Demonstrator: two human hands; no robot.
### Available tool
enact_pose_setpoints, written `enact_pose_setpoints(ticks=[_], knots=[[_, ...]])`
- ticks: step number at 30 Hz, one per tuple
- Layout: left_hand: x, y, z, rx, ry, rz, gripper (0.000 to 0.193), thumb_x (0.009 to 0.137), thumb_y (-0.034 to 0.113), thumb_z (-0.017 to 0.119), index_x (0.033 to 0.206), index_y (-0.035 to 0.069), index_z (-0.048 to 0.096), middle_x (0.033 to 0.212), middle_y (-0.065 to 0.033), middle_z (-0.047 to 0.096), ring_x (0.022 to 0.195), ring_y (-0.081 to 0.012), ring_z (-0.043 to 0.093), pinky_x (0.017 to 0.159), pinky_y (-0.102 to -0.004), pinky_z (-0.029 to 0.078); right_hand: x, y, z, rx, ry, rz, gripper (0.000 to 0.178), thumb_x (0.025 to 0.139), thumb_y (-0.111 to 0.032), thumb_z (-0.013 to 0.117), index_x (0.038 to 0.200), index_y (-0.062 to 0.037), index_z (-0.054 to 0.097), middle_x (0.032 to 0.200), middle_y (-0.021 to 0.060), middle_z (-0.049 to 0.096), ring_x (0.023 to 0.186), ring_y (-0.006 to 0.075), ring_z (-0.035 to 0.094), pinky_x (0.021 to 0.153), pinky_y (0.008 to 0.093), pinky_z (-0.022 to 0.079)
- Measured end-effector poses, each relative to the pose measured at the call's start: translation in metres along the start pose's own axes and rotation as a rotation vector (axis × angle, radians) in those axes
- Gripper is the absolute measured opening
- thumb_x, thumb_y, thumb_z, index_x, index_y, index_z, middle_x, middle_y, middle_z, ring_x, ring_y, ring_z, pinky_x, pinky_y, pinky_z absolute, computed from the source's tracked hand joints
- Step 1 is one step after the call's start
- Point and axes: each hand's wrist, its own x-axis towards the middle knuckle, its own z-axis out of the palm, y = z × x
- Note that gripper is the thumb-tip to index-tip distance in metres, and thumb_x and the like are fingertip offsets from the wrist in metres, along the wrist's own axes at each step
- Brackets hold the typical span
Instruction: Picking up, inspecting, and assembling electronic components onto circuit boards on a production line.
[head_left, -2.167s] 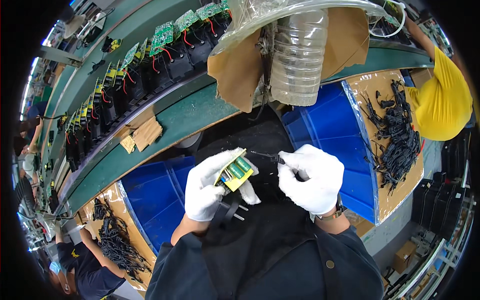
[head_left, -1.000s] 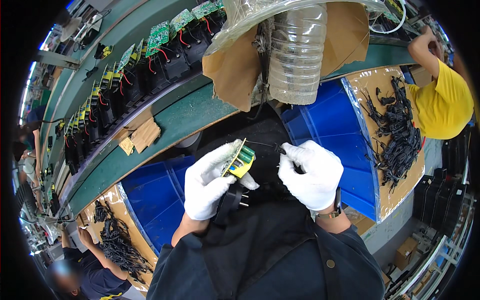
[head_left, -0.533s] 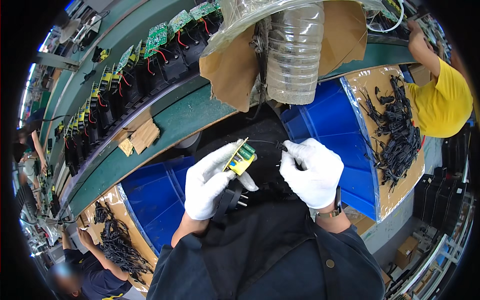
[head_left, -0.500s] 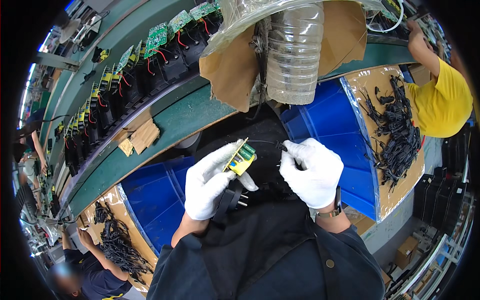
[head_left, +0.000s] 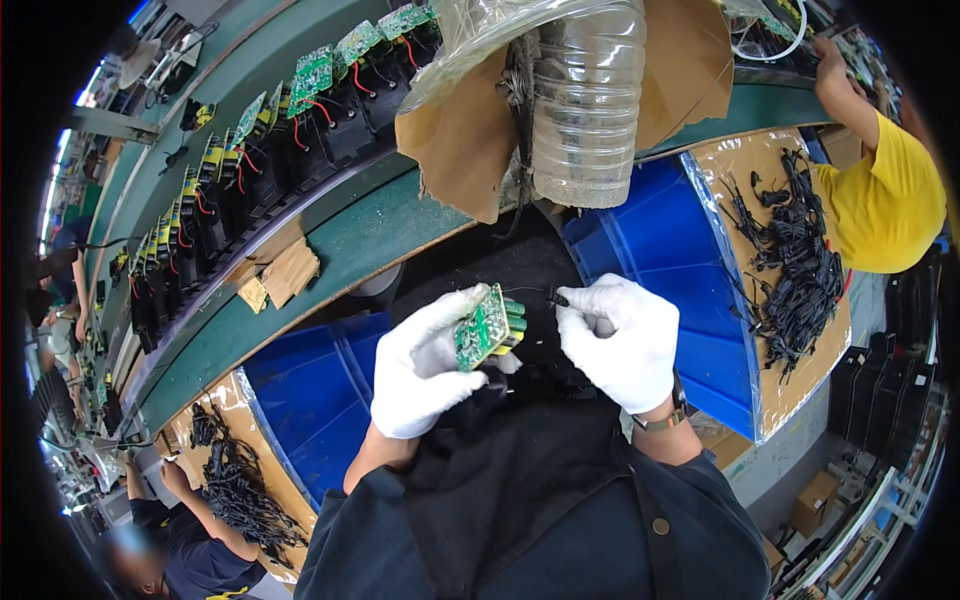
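Note:
My left hand (head_left: 408,375), in a white glove, grips a small circuit board (head_left: 481,332) by its edges. The board's green soldered side shows, and green cylindrical parts stick out behind it on the right. My right hand (head_left: 628,345), also white-gloved, pinches a small black cable end (head_left: 558,296) between thumb and fingertips. A thin dark wire seems to run from that end toward the board. Both hands are above my dark apron (head_left: 520,480), a short gap apart. The black plug housing seen below the board earlier is now mostly hidden.
Blue bins (head_left: 655,270) stand on both sides, with cardboard (head_left: 810,375) bearing heaps of black cables (head_left: 795,260). Ahead, a green bench (head_left: 390,225) carries a row of boards in black housings (head_left: 350,120). A plastic bottle (head_left: 588,110) hangs ahead. Co-workers (head_left: 885,200) are on both sides.
My left hand has turned the circuit board so its green soldered side shows instead of its yellow component side. The black plug housing has dropped from sight. My right hand has shifted slightly left.

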Motion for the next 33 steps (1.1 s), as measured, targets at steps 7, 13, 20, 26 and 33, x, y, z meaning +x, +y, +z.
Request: enact_pose_setpoints(ticks=[7, 13, 20, 26, 33], knots=[[0.013, 0.0, 0.002, -0.3, 0.041, -0.223, 0.062, 0.07, -0.009, 0.073, 0.127, -0.005, 0.05, 0.126, -0.0298, 0.053, 0.098, -0.0369, 0.063, 0.072, -0.0411, 0.06, 0.001, 0.005, -0.002, 0.117, -0.094, 0.013, 0.012, 0.065, 0.002, 0.069, 0.078, 0.0015, 0.071, 0.061, 0.0031, 0.057, 0.046, 0.0112, 0.039, 0.045, 0.0239, 0.031], [0.022, 0.003, -0.004, -0.203, -0.094, -0.272, 0.057, 0.07, -0.012, 0.071, 0.124, -0.003, 0.054, 0.131, -0.0316, 0.049, 0.105, -0.0394, 0.061, 0.07, -0.0376, 0.061, 0.0, 0.011, -0.001, 0.11, -0.057, -0.001, 0.014, 0.065, 0.003, 0.07, 0.079, 0.0019, 0.071, 0.064, 0.0035, 0.058, 0.047, 0.0108, 0.039, 0.045, 0.0235, 0.031], [0.035, -0.011, -0.001, -0.111, -0.188, -0.237, 0.059, 0.067, -0.003, 0.075, 0.123, -0.002, 0.056, 0.137, -0.0371, 0.039, 0.111, -0.0486, 0.057, 0.077, -0.0444, 0.058, -0.002, 0.017, -0.004, 0.176, 0.043, 0.062, 0.014, 0.064, 0.004, 0.069, 0.078, 0.0023, 0.07, 0.066, 0.0037, 0.058, 0.048, 0.011, 0.039, 0.046, 0.0233, 0.031], [0.041, -0.007, 0.003, -0.23, -0.169, -0.274, 0.056, 0.067, 0.002, 0.075, 0.12, -0.005, 0.058, 0.137, -0.0393, 0.037, 0.102, -0.0477, 0.062, 0.084, -0.0444, 0.056, 0.0, 0.022, -0.014, 0.206, -0.025, 0.033, 0.014, 0.065, 0.002, 0.067, 0.079, -0.0001, 0.07, 0.065, 0.0046, 0.06, 0.049, 0.0134, 0.045, 0.046, 0.0238, 0.034], [0.036, 0.0, -0.01, -0.288, -0.188, -0.374, 0.057, 0.07, -0.001, 0.071, 0.125, -0.001, 0.056, 0.137, -0.0364, 0.04, 0.104, -0.0441, 0.063, 0.082, -0.0399, 0.057, -0.001, 0.026, -0.009, 0.321, -0.041, -0.048, 0.013, 0.063, 0.004, 0.065, 0.075, 0.0006, 0.069, 0.063, 0.0041, 0.057, 0.048, 0.0114, 0.04, 0.045, 0.0229, 0.029]])
